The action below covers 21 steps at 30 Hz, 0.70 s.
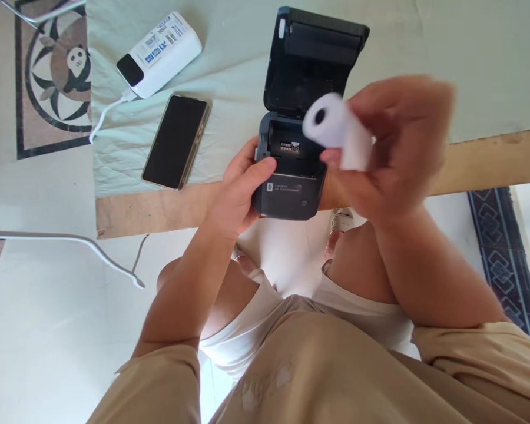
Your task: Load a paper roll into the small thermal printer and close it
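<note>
The right hand (393, 147) is holding a white paper roll (335, 131) just above the open printer (297, 147), its fingers clamped around the roll's sides. The roll is looking light and easily crushed, best gripped across its round body, likely slippery. The left hand (241, 194) is steadying the printer at its nine o'clock side, fingers pressed against the case, near the tabletop (490, 159) edge.
</note>
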Available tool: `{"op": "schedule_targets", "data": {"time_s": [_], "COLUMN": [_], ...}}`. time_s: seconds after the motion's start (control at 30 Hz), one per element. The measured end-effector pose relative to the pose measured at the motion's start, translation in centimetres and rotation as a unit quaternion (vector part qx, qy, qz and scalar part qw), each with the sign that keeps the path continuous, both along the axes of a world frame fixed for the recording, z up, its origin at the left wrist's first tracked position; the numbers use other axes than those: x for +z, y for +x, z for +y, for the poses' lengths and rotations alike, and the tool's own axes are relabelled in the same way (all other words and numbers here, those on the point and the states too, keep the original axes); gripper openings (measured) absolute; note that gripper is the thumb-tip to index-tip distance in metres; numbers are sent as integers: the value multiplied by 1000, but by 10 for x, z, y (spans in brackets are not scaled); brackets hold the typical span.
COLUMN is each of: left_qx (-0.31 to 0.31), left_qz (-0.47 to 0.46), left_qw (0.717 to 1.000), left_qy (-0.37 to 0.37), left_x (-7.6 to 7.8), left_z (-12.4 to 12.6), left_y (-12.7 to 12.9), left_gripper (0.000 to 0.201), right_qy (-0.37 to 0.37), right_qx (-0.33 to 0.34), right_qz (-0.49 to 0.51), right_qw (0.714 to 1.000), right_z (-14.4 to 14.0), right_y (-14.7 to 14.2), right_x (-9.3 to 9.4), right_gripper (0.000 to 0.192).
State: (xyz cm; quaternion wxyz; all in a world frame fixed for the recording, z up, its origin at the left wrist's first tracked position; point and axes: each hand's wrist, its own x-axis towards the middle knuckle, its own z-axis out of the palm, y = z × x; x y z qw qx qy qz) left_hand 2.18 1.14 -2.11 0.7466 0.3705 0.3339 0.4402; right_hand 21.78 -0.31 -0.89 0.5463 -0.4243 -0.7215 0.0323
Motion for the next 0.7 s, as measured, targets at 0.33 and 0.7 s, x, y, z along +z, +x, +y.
{"op": "schedule_targets", "data": {"time_s": [0.33,0.7], "left_qx": [-6,1], "left_qz": [34,-12], "left_qw": [999,999], "left_qy": [24,38], "left_x": [1,1], "left_z": [0,-2], "left_y": [0,-1], "left_gripper": [44,25], "right_qy": [-114,59], "right_qx": [-39,32], "right_qz": [-132,-158], "right_qw": [984,985], "right_z": [-1,-17], "right_y": [-16,-28], "right_x": [12,9], "right_gripper": [12,11]}}
